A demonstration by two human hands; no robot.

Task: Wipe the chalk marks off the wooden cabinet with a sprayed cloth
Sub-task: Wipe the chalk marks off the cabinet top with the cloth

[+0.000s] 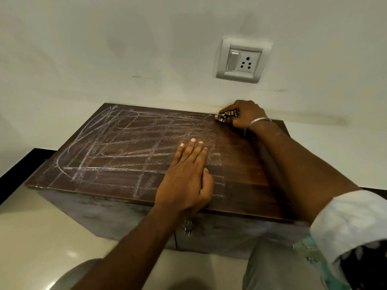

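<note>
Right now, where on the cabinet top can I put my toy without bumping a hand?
The chalky left half of the cabinet top, from the left hand out to the left edge, holds nothing. The dark wiped strip between the hands is narrower. The back right corner is crowded: the right hand grips the cloth.

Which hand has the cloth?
The right hand, at the back of the cabinet, grips the striped cloth; the left hand lies flat and empty on the chalk marks.
</note>
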